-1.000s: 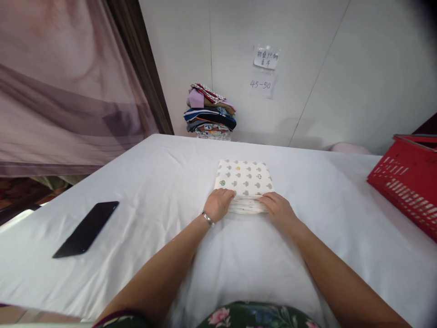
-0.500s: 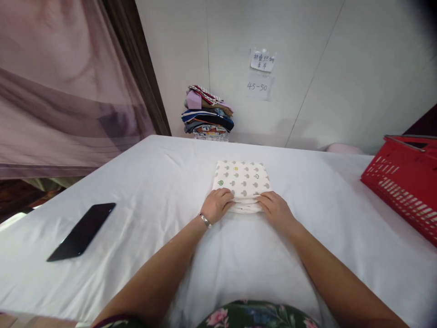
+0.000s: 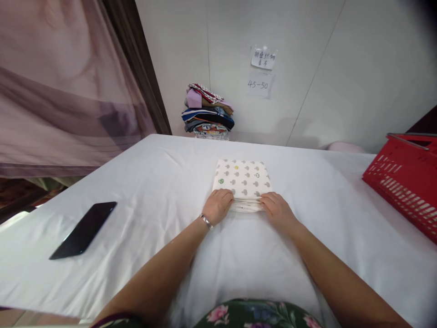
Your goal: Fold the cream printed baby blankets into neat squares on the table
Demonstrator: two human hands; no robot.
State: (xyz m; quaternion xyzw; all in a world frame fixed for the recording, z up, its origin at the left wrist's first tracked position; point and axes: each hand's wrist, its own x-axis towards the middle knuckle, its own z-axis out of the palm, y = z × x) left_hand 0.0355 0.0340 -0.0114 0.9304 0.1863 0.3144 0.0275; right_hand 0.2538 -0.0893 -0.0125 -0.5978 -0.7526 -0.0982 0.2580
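A folded white cloth with small grey prints [image 3: 243, 178] lies in the middle of the table covered by a white sheet [image 3: 170, 182]. My left hand [image 3: 217, 205] grips the near left corner of the folded cloth with curled fingers. A bracelet sits on that wrist. My right hand [image 3: 277, 208] grips the near right corner the same way. Both hands pinch the stacked layers at the near edge.
A black phone [image 3: 83, 229] lies on the sheet at the left. A red plastic basket [image 3: 404, 182] stands at the right edge. A pile of folded clothes [image 3: 208, 111] sits against the back wall under two paper notes [image 3: 262, 58]. A sheer curtain [image 3: 64, 86] hangs at left.
Both hands stay on the cloth's near edge and have drawn slightly closer together, pressing the layers. The view has shifted only slightly.
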